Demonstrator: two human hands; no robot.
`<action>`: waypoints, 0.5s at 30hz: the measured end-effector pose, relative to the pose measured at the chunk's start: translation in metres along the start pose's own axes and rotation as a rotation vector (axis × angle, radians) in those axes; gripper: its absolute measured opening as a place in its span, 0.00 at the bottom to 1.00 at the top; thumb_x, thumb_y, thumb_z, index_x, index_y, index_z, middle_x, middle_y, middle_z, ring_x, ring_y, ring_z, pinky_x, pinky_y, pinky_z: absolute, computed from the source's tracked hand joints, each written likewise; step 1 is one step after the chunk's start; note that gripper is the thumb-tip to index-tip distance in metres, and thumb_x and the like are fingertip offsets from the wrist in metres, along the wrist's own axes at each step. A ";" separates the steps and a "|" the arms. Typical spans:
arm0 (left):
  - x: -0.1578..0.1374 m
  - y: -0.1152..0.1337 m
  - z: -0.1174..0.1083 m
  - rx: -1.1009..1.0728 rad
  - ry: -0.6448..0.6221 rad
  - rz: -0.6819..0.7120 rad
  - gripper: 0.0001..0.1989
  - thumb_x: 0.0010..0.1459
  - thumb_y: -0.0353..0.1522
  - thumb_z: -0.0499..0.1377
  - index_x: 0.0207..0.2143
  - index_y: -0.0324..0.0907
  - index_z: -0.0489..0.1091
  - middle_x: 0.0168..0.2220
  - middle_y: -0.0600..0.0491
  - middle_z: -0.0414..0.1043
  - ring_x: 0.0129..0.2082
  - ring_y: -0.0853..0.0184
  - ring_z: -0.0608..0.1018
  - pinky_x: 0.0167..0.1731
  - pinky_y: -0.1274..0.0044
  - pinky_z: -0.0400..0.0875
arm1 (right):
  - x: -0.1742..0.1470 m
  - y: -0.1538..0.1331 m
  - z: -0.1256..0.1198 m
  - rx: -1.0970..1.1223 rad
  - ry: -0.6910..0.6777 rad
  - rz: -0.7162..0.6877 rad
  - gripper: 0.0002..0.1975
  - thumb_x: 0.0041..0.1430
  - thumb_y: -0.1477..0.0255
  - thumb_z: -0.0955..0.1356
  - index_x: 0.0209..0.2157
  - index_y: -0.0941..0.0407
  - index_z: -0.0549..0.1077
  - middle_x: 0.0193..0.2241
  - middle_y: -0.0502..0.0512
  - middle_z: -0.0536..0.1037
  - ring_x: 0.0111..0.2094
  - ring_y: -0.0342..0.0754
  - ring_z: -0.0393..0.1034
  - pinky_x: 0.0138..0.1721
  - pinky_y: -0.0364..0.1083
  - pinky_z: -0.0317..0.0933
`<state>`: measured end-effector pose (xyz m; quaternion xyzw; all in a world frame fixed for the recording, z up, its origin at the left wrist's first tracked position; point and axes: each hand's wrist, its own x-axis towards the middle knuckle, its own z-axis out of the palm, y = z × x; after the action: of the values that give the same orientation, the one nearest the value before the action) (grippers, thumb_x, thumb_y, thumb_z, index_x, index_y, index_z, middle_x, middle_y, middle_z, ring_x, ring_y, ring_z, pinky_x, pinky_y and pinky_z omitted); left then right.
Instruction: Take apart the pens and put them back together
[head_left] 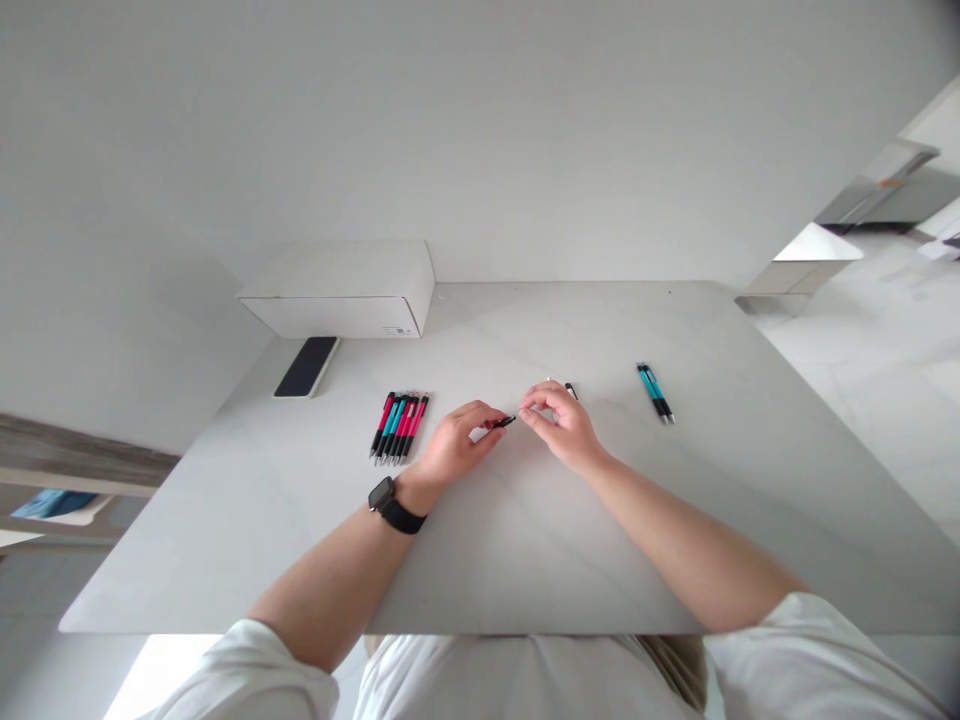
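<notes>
My left hand [466,440], with a black watch [386,497] on its wrist, pinches a small black pen part [506,421] between thumb and fingertips; the part points toward my right hand. Just right of it, my right hand [562,425] has thumb and fingertips pressed together; anything between them is too small to make out. Behind the right hand's knuckles a black piece [571,390] and a small white tip [549,379] show, mostly hidden. Left of my left hand, several red and teal pens [399,428] with black grips lie side by side in a row.
Two teal pens [655,392] lie together on the right of the white table [517,560]. A white box [337,290] stands at the back left against the wall. In front of it lies a phone [307,367] with a dark screen.
</notes>
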<state>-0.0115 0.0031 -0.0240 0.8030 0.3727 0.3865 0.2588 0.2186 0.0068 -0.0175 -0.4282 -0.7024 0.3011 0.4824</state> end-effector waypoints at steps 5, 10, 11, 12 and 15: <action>0.000 -0.001 0.000 0.004 -0.004 0.000 0.09 0.68 0.33 0.62 0.49 0.44 0.76 0.40 0.49 0.78 0.40 0.65 0.80 0.43 0.71 0.76 | 0.000 0.002 -0.001 -0.015 0.009 -0.020 0.05 0.67 0.65 0.70 0.40 0.51 0.78 0.43 0.55 0.77 0.48 0.50 0.73 0.50 0.50 0.67; 0.000 -0.001 0.000 0.008 -0.002 -0.001 0.09 0.68 0.33 0.62 0.49 0.44 0.77 0.40 0.49 0.78 0.40 0.65 0.80 0.42 0.71 0.76 | 0.000 0.003 0.000 -0.024 0.021 -0.057 0.04 0.67 0.67 0.70 0.40 0.51 0.78 0.43 0.55 0.77 0.48 0.51 0.73 0.52 0.52 0.66; 0.000 -0.001 0.000 0.007 -0.002 0.000 0.09 0.68 0.33 0.62 0.49 0.44 0.77 0.40 0.49 0.78 0.40 0.65 0.80 0.42 0.71 0.76 | 0.000 0.003 0.000 -0.027 0.027 -0.067 0.03 0.67 0.67 0.70 0.40 0.51 0.78 0.43 0.55 0.77 0.48 0.51 0.73 0.53 0.52 0.67; 0.000 -0.001 -0.001 0.007 -0.002 0.001 0.09 0.68 0.33 0.62 0.49 0.44 0.76 0.40 0.49 0.78 0.40 0.65 0.80 0.42 0.71 0.76 | 0.001 0.003 -0.001 -0.031 0.034 -0.079 0.03 0.67 0.68 0.70 0.40 0.50 0.78 0.42 0.55 0.77 0.48 0.51 0.73 0.53 0.53 0.67; -0.001 -0.001 0.000 0.011 -0.004 0.002 0.09 0.68 0.33 0.62 0.49 0.44 0.76 0.41 0.50 0.78 0.40 0.65 0.80 0.43 0.71 0.76 | 0.002 0.002 -0.002 -0.055 0.043 -0.112 0.03 0.66 0.68 0.71 0.40 0.50 0.78 0.42 0.55 0.77 0.48 0.52 0.73 0.54 0.54 0.67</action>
<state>-0.0126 0.0035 -0.0250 0.8055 0.3735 0.3832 0.2547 0.2209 0.0093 -0.0182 -0.4076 -0.7227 0.2450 0.5017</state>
